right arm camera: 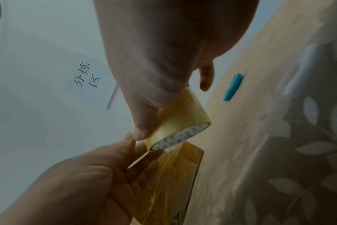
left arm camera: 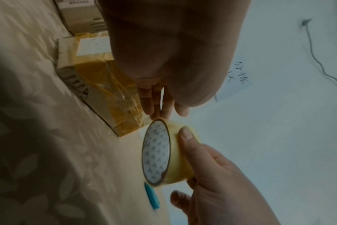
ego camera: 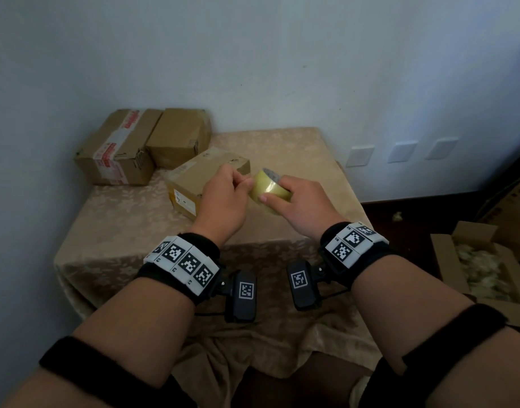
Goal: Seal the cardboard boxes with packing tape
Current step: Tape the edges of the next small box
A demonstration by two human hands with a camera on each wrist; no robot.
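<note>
A roll of yellowish clear packing tape (ego camera: 272, 188) is held in the air above the table, gripped by my right hand (ego camera: 285, 191) with the thumb on its outer face. My left hand (ego camera: 244, 182) pinches the tape's loose end at the roll's left edge; in the right wrist view its fingertips (right arm camera: 132, 141) meet right by the roll (right arm camera: 179, 120). Just behind the hands lies a small cardboard box (ego camera: 202, 175), with old yellow tape on one end (left arm camera: 110, 94). Two more cardboard boxes (ego camera: 120, 145) (ego camera: 179, 136) stand at the table's back left.
The table carries a beige leaf-patterned cloth (ego camera: 135, 225) and stands against a pale wall. A small blue tool (right arm camera: 232, 86) lies on the cloth near the roll. An open carton with filling (ego camera: 482, 269) sits on the floor at right. A handwritten paper sign (right arm camera: 87, 76) hangs on the wall.
</note>
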